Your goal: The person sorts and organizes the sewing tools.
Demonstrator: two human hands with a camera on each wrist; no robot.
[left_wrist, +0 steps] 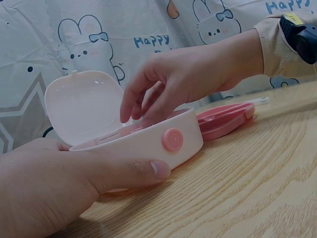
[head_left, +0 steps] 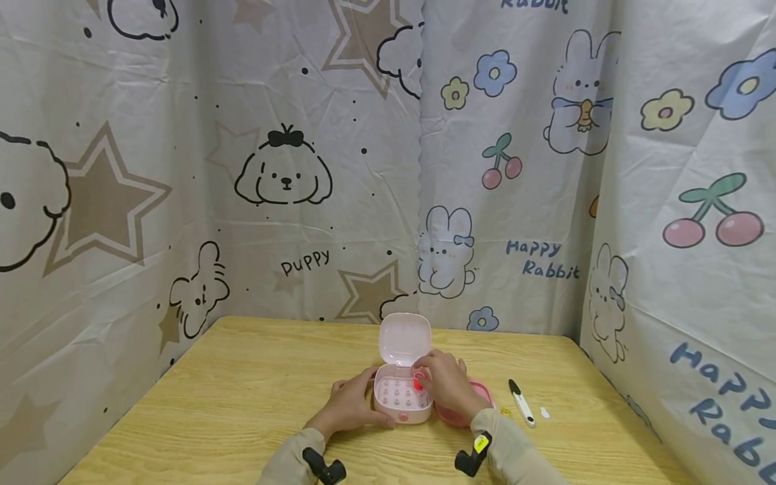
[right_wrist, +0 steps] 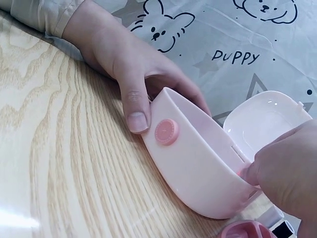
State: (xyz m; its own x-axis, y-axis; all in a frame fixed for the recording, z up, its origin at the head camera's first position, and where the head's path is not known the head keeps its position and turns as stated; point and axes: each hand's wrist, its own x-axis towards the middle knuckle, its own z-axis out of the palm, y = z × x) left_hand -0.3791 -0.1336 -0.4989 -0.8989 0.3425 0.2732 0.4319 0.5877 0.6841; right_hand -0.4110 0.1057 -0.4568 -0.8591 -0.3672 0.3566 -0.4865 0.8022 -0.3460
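Observation:
A pale pink box (head_left: 403, 414) stands on the table, its hinged lid (head_left: 405, 339) raised at the back. A round pink button (left_wrist: 172, 140) sits on its front, and rows of small printed figures show inside. My left hand (head_left: 350, 404) grips the box's left side, thumb along the front and fingers around the far side. My right hand (head_left: 451, 384) reaches in at the right end, pinching a small red thing (head_left: 418, 380) whose kind is mostly hidden by the fingers. Beneath the right wrist lies a darker pink tray (left_wrist: 228, 121) with raised dividers, partly covered in the head view.
To the right lie a slim white tool with a black end (head_left: 523, 403), a small white piece (head_left: 545, 412) and a tiny yellow thing (head_left: 506, 411). Printed curtains (head_left: 364, 222) hang behind and on both sides of the wooden table (head_left: 261, 370).

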